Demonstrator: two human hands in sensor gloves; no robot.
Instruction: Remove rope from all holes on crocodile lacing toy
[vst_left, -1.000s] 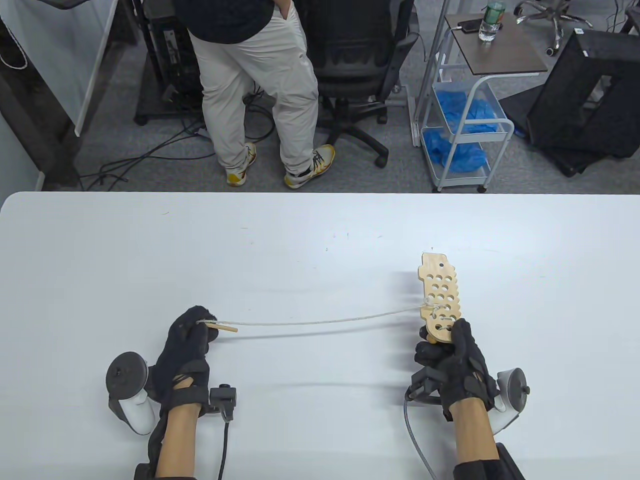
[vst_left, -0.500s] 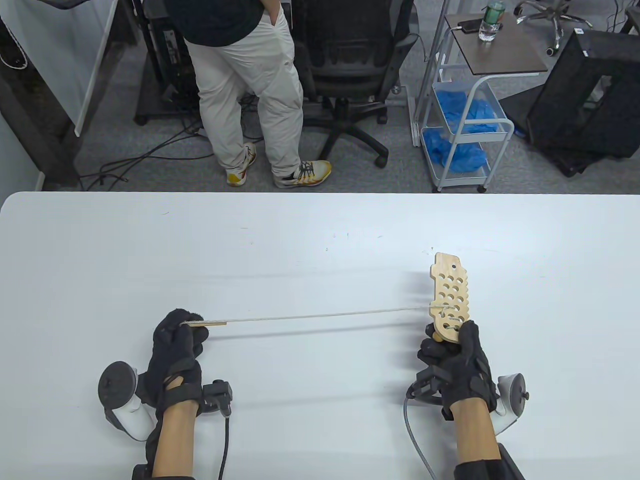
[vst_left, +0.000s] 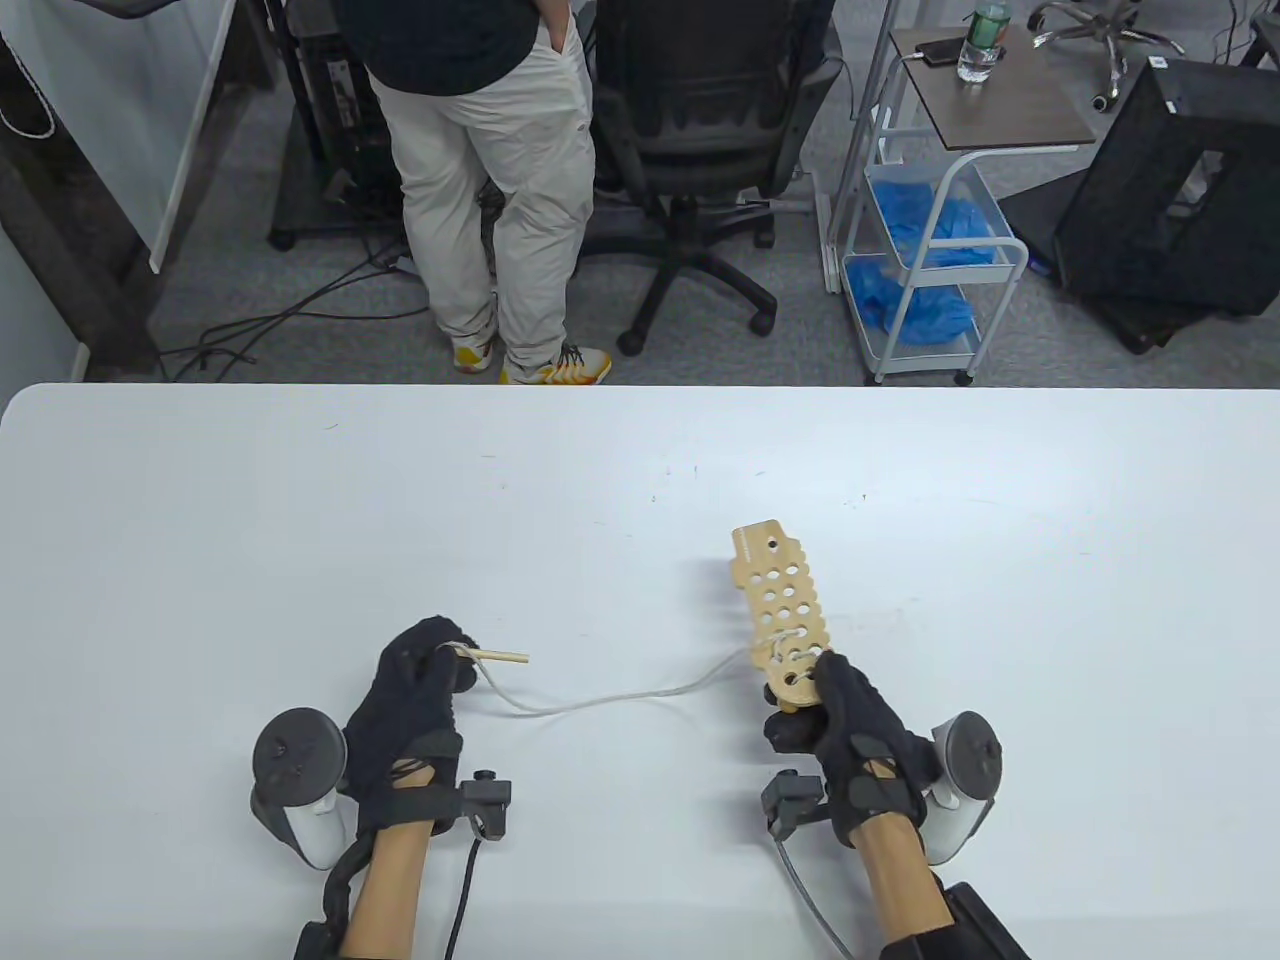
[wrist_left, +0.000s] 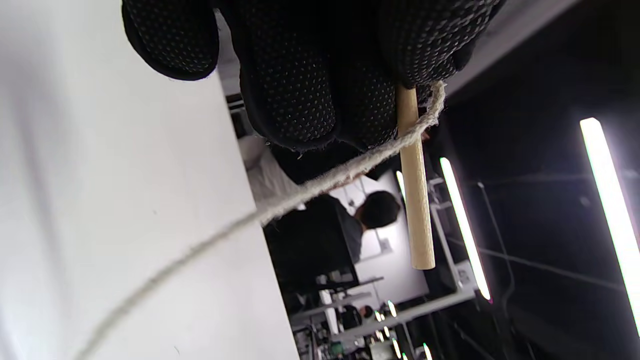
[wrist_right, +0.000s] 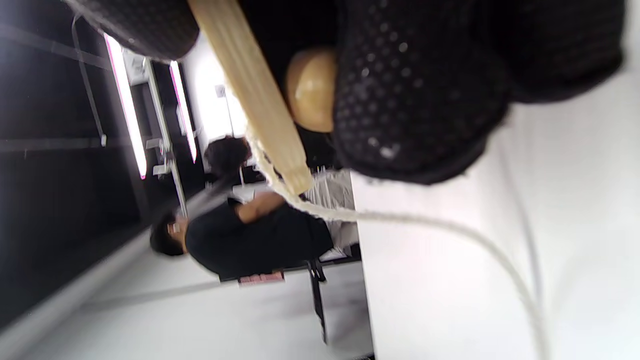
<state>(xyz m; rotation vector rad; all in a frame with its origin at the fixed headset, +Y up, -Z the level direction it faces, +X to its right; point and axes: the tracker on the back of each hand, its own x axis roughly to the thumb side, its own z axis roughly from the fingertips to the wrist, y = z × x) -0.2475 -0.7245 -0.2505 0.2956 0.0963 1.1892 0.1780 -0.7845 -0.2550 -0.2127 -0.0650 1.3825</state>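
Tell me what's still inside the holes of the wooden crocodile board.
Rope still laces a few holes near the held end of the crocodile board; the upper holes look empty. The right hand covers the bottom end, so anything there is hidden.

Toy near end hidden inside right hand. Rope path through holes too small to tell. Stick base hidden by left hand fingers. Right wrist view blurred; toy there cut off by top edge.
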